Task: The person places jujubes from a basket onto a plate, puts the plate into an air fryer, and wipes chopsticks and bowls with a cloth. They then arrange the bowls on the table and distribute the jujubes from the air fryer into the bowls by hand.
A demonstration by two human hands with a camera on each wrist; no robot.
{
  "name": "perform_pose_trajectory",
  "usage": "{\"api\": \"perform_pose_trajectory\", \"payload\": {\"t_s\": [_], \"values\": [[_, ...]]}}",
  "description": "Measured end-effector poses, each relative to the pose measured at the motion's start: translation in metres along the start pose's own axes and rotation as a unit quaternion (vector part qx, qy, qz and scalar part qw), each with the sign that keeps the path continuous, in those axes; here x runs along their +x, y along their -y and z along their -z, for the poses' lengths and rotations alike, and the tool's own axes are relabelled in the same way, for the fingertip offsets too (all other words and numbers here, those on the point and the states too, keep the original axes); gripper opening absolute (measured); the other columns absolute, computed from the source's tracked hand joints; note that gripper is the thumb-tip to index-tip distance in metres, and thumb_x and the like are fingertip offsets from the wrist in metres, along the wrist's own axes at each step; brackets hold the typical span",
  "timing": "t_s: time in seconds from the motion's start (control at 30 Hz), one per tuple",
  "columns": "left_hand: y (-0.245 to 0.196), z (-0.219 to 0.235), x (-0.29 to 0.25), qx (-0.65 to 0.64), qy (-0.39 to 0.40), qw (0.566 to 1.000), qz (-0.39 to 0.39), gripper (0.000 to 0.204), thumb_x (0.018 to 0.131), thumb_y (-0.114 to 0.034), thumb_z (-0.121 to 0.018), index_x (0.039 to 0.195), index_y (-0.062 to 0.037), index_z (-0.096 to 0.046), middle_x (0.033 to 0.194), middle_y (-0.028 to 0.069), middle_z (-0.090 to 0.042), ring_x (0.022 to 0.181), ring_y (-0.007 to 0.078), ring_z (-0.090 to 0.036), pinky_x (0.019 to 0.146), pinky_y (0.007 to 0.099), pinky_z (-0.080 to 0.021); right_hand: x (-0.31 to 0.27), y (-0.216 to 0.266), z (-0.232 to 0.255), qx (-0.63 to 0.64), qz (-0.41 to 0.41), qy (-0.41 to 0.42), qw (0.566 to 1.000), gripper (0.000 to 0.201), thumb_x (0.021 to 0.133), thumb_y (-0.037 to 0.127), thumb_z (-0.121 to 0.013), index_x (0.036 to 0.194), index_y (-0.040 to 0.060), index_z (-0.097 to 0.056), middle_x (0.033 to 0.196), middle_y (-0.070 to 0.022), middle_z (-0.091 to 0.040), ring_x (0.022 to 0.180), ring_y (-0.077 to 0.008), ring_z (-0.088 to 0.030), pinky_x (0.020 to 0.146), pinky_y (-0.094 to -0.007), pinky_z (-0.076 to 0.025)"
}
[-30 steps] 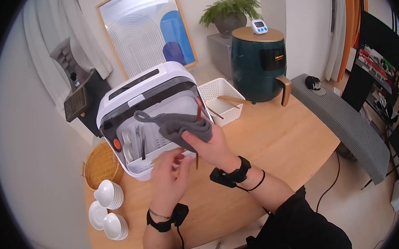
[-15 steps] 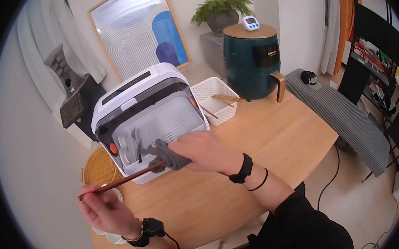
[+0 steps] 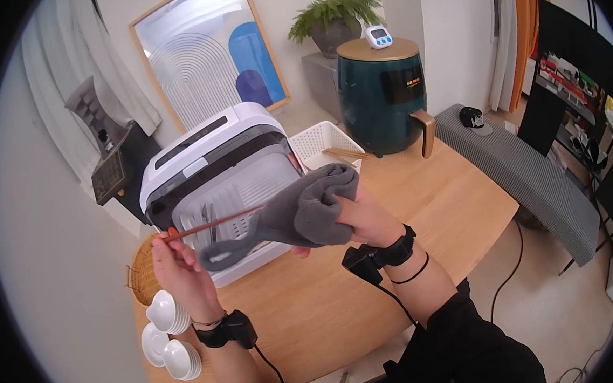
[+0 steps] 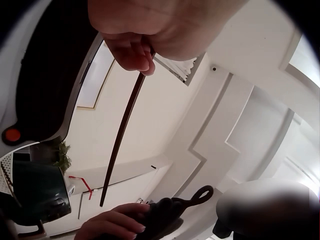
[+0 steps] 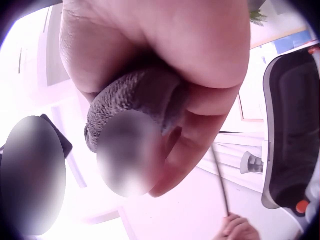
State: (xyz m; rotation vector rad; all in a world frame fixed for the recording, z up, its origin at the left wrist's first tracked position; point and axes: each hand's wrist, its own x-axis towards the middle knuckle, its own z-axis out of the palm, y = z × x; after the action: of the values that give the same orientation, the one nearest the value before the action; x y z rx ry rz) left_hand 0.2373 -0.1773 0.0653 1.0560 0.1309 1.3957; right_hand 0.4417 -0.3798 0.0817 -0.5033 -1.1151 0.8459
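Pinched at one end by my left hand (image 3: pixel 185 276), a dark reddish-brown chopstick (image 3: pixel 214 224) points toward the right. My right hand (image 3: pixel 370 219) grips a bunched grey cloth (image 3: pixel 314 208) whose loop hangs toward the left. In the head view the chopstick's far end passes out of sight at the cloth; the left wrist view shows the chopstick (image 4: pixel 120 135) with its far tip free, apart from the cloth (image 4: pixel 165 212). Behind both hands stands a white dish cabinet (image 3: pixel 208 138) with its front open, dishes and utensils inside.
A white perforated basket (image 3: pixel 311 145) with chopsticks stands behind the cloth, beside a green air fryer (image 3: pixel 381 99) with a timer (image 3: pixel 378 37) on top. At the left are a wicker basket (image 3: pixel 143 275), stacked white bowls (image 3: pixel 165 311) and a saucer (image 3: pixel 153 345).
Over the last second my left hand drew away leftward with the chopstick, then rose slightly. Since half a second ago, my right hand and the cloth have moved right, apart from the chopstick.
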Motion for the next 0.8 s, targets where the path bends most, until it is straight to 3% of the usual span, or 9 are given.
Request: {"api": "perform_pose_trajectory", "payload": {"t_s": [0.03, 0.1, 0.17, 0.33, 0.4, 0.47, 0.5, 0.57, 0.8], "values": [[0.009, -0.017, -0.006, 0.034, -0.029, 0.999, 0.014, 0.020, 0.105, -0.024, -0.047, 0.104, -0.0061, -0.057, 0.073, -0.0005, -0.054, 0.056, 0.0053, -0.043, 0.046, 0.0187, -0.033, -0.002, 0.006, -0.001, 0.075, -0.022, 0.005, 0.997, 0.048, 0.092, 0.030, -0.069, 0.126, -0.0008, -0.054, 0.118, -0.0084, -0.061, 0.097, -0.0140, -0.062, 0.077, -0.0304, -0.056], [0.022, -0.028, -0.015, 0.069, -0.058, 0.996, 0.027, 0.020, 0.105, -0.024, -0.047, 0.104, -0.0062, -0.057, 0.074, -0.0004, -0.054, 0.058, 0.0060, -0.044, 0.050, 0.0196, -0.035, -0.006, 0.010, 0.012, 0.024, 0.019, -0.033, 0.999, 0.047, 0.092, 0.030, -0.069, 0.125, -0.0009, -0.055, 0.117, -0.0079, -0.061, 0.095, -0.0143, -0.063, 0.070, -0.0305, -0.056], [0.033, -0.026, -0.025, -0.063, 0.045, 0.995, 0.064, 0.019, 0.105, -0.023, -0.048, 0.106, -0.0062, -0.056, 0.073, -0.0005, -0.053, 0.060, 0.0072, -0.044, 0.055, 0.0215, -0.036, -0.012, 0.023, 0.030, -0.028, 0.055, -0.073, 0.995, 0.046, 0.093, 0.030, -0.069, 0.124, -0.0011, -0.056, 0.115, -0.0075, -0.062, 0.092, -0.0146, -0.065, 0.064, -0.0305, -0.057], [0.035, -0.031, -0.026, -0.086, 0.054, 0.985, 0.138, 0.017, 0.105, -0.022, -0.048, 0.108, -0.0070, -0.055, 0.072, -0.0019, -0.051, 0.060, 0.0076, -0.043, 0.054, 0.0221, -0.035, -0.023, 0.043, 0.054, -0.216, -0.045, -0.104, 0.970, 0.044, 0.091, 0.028, -0.072, 0.120, -0.0014, -0.059, 0.109, -0.0042, -0.066, 0.099, -0.0115, -0.060, 0.085, -0.0278, -0.051], [0.041, -0.023, -0.024, -0.099, 0.061, 0.979, 0.165, 0.017, 0.105, -0.022, -0.048, 0.108, -0.0071, -0.055, 0.071, -0.0025, -0.050, 0.060, 0.0072, -0.042, 0.053, 0.0219, -0.035, -0.023, 0.044, 0.058, -0.137, -0.083, 0.020, 0.987, 0.041, 0.090, 0.024, -0.073, 0.119, -0.0018, -0.061, 0.109, -0.0037, -0.066, 0.101, -0.0118, -0.059, 0.089, -0.0279, -0.048], [0.047, -0.016, -0.021, -0.125, 0.068, 0.972, 0.186, 0.016, 0.105, -0.022, -0.048, 0.108, -0.0072, -0.055, 0.070, -0.0034, -0.047, 0.059, 0.0060, -0.040, 0.052, 0.0209, -0.034, -0.016, 0.040, 0.057, -0.185, -0.146, 0.137, 0.962, 0.040, 0.089, 0.025, -0.073, 0.118, -0.0006, -0.062, 0.107, -0.0055, -0.068, 0.098, -0.0130, -0.060, 0.088, -0.0282, -0.049], [0.048, -0.015, -0.020, -0.122, 0.073, 0.972, 0.189, 0.016, 0.105, -0.022, -0.048, 0.108, -0.0072, -0.055, 0.070, -0.0034, -0.047, 0.059, 0.0060, -0.040, 0.052, 0.0209, -0.034, -0.012, 0.041, 0.048, -0.184, -0.142, 0.132, 0.964, 0.040, 0.089, 0.025, -0.073, 0.118, -0.0006, -0.062, 0.107, -0.0055, -0.068, 0.098, -0.0130, -0.060, 0.088, -0.0282, -0.049], [0.049, -0.013, -0.018, -0.139, 0.055, 0.971, 0.189, 0.016, 0.105, -0.021, -0.048, 0.108, -0.0072, -0.055, 0.070, -0.0037, -0.045, 0.058, 0.0050, -0.038, 0.052, 0.0198, -0.033, -0.007, 0.046, 0.030, -0.353, -0.188, 0.132, 0.907, 0.039, 0.085, 0.023, -0.077, 0.113, -0.0003, -0.063, 0.098, -0.0065, -0.071, 0.087, -0.0124, -0.063, 0.081, -0.0277, -0.051], [0.045, -0.017, -0.021, -0.137, 0.081, 0.971, 0.180, 0.018, 0.105, -0.021, -0.048, 0.111, -0.0059, -0.055, 0.072, -0.0021, -0.051, 0.060, 0.0057, -0.043, 0.052, 0.0204, -0.036, -0.012, 0.053, 0.026, -0.345, -0.172, 0.145, 0.911, 0.037, 0.085, 0.023, -0.078, 0.110, 0.0002, -0.065, 0.096, -0.0060, -0.071, 0.084, -0.0125, -0.063, 0.079, -0.0275, -0.051]]}}
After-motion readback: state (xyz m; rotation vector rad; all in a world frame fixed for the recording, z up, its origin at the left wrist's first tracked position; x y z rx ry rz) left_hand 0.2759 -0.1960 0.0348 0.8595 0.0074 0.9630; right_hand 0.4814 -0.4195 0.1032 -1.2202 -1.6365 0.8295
